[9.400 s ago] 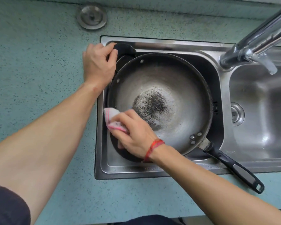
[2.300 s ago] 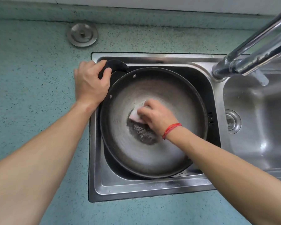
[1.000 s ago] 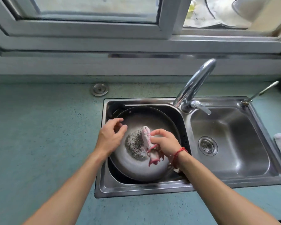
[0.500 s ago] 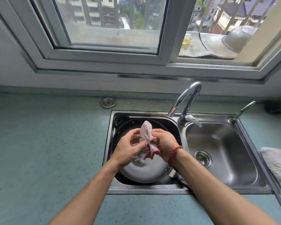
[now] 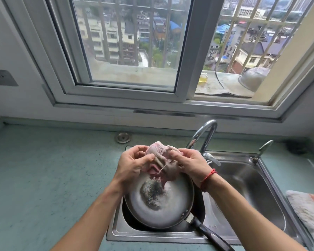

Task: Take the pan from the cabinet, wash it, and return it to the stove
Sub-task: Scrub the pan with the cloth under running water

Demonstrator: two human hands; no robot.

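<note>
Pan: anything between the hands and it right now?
Yes, the cloth. Both the left hand and right hand grip it above the pan, which lies free in the left sink basin. Nothing else blocks the pan; the stove is out of view.

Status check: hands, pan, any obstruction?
Both hands, left and right, shut on cloth above the pan. Pan in left basin, dark residue at centre. Nothing in the way.

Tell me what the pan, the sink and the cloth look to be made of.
Pan: dull grey metal, dark speckled patch at its centre; black, probably plastic, handle.
Sink: brushed, likely stainless, steel with soft reflections.
Cloth: soft pinkish woven fabric, bunching in the left hand and right hand.
</note>
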